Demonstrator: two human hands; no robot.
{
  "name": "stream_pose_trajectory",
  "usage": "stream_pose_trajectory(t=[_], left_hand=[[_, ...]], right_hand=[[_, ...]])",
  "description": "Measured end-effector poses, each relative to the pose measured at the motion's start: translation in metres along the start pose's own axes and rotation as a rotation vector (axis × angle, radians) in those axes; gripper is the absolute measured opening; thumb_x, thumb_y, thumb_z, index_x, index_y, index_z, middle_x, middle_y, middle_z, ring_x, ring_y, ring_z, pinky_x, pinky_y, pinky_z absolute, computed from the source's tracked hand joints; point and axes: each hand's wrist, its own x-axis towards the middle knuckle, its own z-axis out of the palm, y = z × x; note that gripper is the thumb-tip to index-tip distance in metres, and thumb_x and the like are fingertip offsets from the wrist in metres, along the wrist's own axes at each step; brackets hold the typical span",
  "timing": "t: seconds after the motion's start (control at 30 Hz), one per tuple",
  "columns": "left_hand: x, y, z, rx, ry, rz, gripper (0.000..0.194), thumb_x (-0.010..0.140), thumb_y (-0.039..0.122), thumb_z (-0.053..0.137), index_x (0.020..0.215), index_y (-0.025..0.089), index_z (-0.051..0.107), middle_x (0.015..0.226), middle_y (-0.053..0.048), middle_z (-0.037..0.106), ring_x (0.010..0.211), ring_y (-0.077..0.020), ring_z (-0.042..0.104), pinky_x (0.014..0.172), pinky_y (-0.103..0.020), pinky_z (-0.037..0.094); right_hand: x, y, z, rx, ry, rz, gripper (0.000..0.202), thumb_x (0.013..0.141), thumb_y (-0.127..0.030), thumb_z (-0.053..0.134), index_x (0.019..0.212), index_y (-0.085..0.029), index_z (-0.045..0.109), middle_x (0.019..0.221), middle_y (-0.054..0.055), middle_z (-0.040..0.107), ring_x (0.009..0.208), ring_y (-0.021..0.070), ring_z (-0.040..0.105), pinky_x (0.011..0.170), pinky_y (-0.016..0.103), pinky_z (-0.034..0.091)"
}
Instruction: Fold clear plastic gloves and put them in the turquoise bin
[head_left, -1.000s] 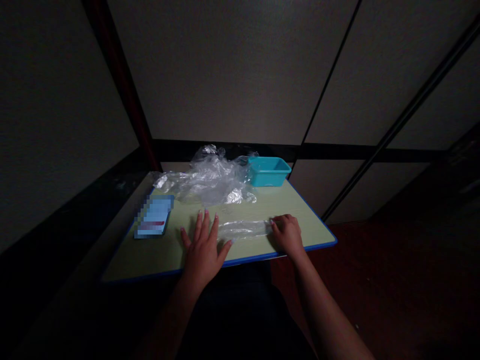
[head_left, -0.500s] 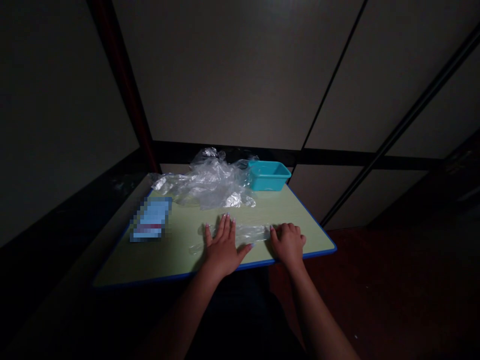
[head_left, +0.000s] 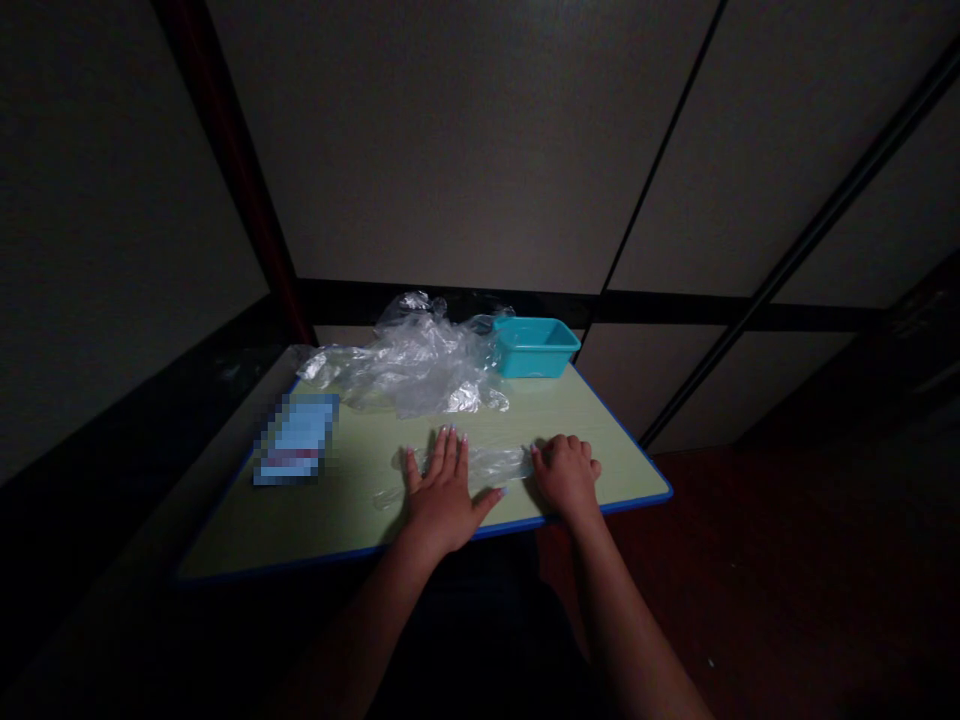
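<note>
A clear plastic bag, flattened into a long strip, lies near the front edge of the table. My left hand presses flat on it with fingers spread. At the strip's right end my right hand is closed, its thumb and curled fingers gripping the plastic. Beyond both hands sits a heap of crumpled clear plastic bags. A turquoise plastic basket stands beside the heap's right side, and some of the plastic touches it.
The small table has a pale yellow-green top and a blue edge. A pixelated flat blue-white item lies at its left side. Panelled cabinet doors rise behind the table. Dark red floor shows at the right.
My right hand has shifted slightly up and left, still closed on the end of the bag. My left hand stays flat in place. The view has moved a little.
</note>
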Motion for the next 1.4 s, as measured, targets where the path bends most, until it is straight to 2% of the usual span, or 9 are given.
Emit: stream_pose_trajectory(t=[0.23, 0.37, 0.47, 0.77, 0.93, 1.03, 1.13, 1.23, 1.4], left_hand=[[-0.003, 0.0, 0.003, -0.01, 0.089, 0.004, 0.082, 0.091, 0.065, 0.028, 0.152, 0.012, 0.019, 0.16, -0.014, 0.008, 0.148, -0.0319, 0.0, 0.112, -0.068, -0.001], [-0.011, 0.003, -0.005, -0.006, 0.244, 0.02, 0.072, 0.092, 0.058, 0.037, 0.153, 0.025, 0.018, 0.161, -0.013, 0.011, 0.148, -0.0339, 0.002, 0.11, -0.07, 0.008], [-0.017, 0.003, -0.008, 0.001, 0.33, 0.063, 0.068, 0.093, 0.056, 0.037, 0.152, 0.028, 0.02, 0.161, -0.013, 0.013, 0.148, -0.0339, 0.004, 0.109, -0.072, 0.006], [-0.015, -0.001, -0.002, -0.046, 0.193, 0.133, 0.067, 0.093, 0.061, 0.03, 0.146, 0.021, 0.039, 0.158, -0.009, 0.026, 0.148, -0.0312, 0.01, 0.113, -0.066, -0.005], [-0.02, -0.003, -0.01, -0.099, 0.24, 0.104, 0.062, 0.094, 0.054, 0.034, 0.147, 0.022, 0.035, 0.158, -0.009, 0.028, 0.146, -0.033, 0.016, 0.111, -0.069, -0.002], [-0.029, -0.02, -0.018, -0.128, 0.325, 0.006, 0.052, 0.094, 0.044, 0.041, 0.14, 0.022, 0.045, 0.15, -0.011, 0.041, 0.141, -0.0339, 0.028, 0.112, -0.065, 0.011], [-0.04, -0.05, -0.022, -0.14, 0.391, -0.122, 0.038, 0.089, 0.038, 0.051, 0.117, 0.016, 0.062, 0.13, -0.016, 0.058, 0.126, -0.0345, 0.043, 0.105, -0.052, 0.032], [-0.049, -0.082, -0.025, -0.151, 0.329, -0.129, 0.027, 0.082, 0.036, 0.06, 0.102, 0.018, 0.064, 0.11, -0.012, 0.065, 0.107, -0.0321, 0.052, 0.094, -0.048, 0.039], [-0.058, -0.109, -0.034, -0.236, 0.19, -0.084, 0.014, 0.079, 0.033, 0.062, 0.089, 0.023, 0.063, 0.098, -0.005, 0.065, 0.101, -0.0276, 0.054, 0.089, -0.043, 0.04]], right_hand=[[0.019, -0.002, -0.001, 0.066, -0.123, -0.085, 0.024, 0.086, -0.038, 0.059, 0.099, -0.018, 0.063, 0.111, 0.013, 0.061, 0.11, 0.0308, 0.048, 0.083, 0.041, 0.037], [0.022, -0.001, -0.001, 0.066, -0.162, -0.106, 0.018, 0.086, -0.035, 0.059, 0.092, -0.018, 0.064, 0.109, 0.012, 0.061, 0.108, 0.0295, 0.049, 0.081, 0.038, 0.037], [0.023, 0.001, 0.001, 0.075, -0.153, -0.106, 0.014, 0.086, -0.032, 0.059, 0.088, -0.018, 0.064, 0.106, 0.011, 0.062, 0.106, 0.0281, 0.05, 0.077, 0.035, 0.036], [0.023, 0.008, 0.008, 0.314, -0.098, -0.117, 0.012, 0.084, -0.031, 0.059, 0.085, -0.019, 0.06, 0.077, 0.001, 0.067, 0.071, 0.0163, 0.058, 0.065, 0.026, 0.036], [0.021, 0.018, 0.017, 0.531, -0.081, -0.131, 0.029, 0.084, -0.044, 0.055, 0.096, -0.017, 0.062, 0.074, 0.003, 0.066, 0.068, 0.0187, 0.06, 0.063, 0.028, 0.041], [0.016, 0.024, 0.017, 0.567, -0.056, -0.162, 0.041, 0.084, -0.05, 0.051, 0.105, -0.016, 0.06, 0.07, 0.003, 0.064, 0.067, 0.0204, 0.059, 0.064, 0.029, 0.041], [0.006, 0.025, 0.012, 0.449, 0.091, -0.213, 0.041, 0.085, -0.047, 0.049, 0.11, -0.016, 0.06, 0.082, 0.007, 0.067, 0.083, 0.0247, 0.059, 0.076, 0.035, 0.041], [-0.012, 0.016, 0.005, 0.302, 0.224, -0.268, 0.037, 0.087, -0.042, 0.047, 0.11, -0.016, 0.061, 0.102, 0.013, 0.066, 0.102, 0.0293, 0.054, 0.086, 0.041, 0.037], [-0.052, -0.014, 0.001, 0.289, 0.053, -0.634, 0.032, 0.092, -0.038, 0.048, 0.116, -0.02, 0.061, 0.127, 0.014, 0.06, 0.121, 0.0274, 0.049, 0.102, 0.045, 0.031]])
